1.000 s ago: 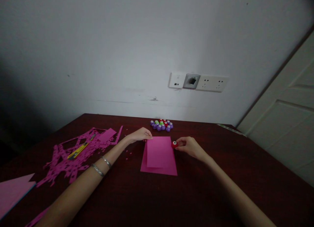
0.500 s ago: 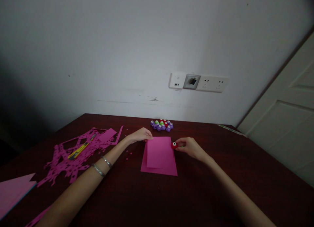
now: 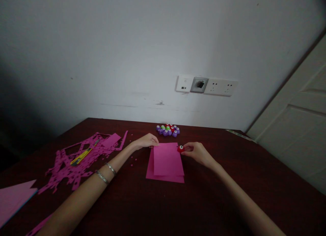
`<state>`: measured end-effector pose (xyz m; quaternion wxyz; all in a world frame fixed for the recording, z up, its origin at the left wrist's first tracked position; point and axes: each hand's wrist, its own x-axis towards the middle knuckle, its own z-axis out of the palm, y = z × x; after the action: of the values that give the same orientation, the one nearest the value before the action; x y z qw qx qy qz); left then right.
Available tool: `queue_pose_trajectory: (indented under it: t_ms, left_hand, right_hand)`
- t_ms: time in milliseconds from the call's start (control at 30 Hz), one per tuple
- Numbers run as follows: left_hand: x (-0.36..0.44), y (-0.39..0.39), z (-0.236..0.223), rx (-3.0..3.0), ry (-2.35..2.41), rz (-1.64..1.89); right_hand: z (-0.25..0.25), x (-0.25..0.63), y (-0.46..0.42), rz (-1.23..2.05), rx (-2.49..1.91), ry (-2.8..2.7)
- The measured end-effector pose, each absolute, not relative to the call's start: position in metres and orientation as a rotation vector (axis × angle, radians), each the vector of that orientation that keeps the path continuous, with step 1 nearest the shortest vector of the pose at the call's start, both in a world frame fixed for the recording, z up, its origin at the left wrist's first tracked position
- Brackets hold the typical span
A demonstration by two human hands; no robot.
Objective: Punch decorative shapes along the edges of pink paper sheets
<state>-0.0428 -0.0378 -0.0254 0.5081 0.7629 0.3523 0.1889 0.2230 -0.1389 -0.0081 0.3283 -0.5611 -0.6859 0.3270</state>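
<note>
My left hand [image 3: 147, 141] is closed at the upper left corner of a pink paper sheet [image 3: 167, 159], pinching it between thumb and fingers. This sheet lies over a second pink sheet [image 3: 165, 179], whose left and bottom edges show. My right hand [image 3: 197, 151] grips a small red craft punch [image 3: 180, 149] with a white and black button on top, at the upper sheet's right edge near its top corner. Whether the paper sits inside the punch's slot is too small to tell. Beyond the paper stands a cluster of purple, green and red craft punches [image 3: 168, 130].
To the left lies a tangle of punched pink paper strips [image 3: 65, 161] with a yellow utility knife [image 3: 83, 157] on it. Small pink paper bits dot the dark wooden table [image 3: 158, 212]. More pink sheets [image 3: 15, 198] rest at the left edge. A wall [image 3: 127, 59] closes the back.
The upper sheet's lower end has swung to the right over the sheet below. The red punch in my right hand has shifted slightly upward. My left hand has barely moved.
</note>
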Motion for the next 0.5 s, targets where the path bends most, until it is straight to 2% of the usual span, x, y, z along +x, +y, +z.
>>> queue_pose_trajectory:
  t_ms: [233, 500]
  left_hand:
    - [-0.0428, -0.0377, -0.0264, 1.822, 0.848, 0.470]
    - [-0.0424, -0.0402, -0.0247, 1.865, 0.890, 0.429]
  right_hand:
    - [-0.0048, 0.2197, -0.1424, 0.956, -1.422, -1.803]
    - [-0.0120, 0.2172, -0.1408, 0.880, -1.439, -1.981]
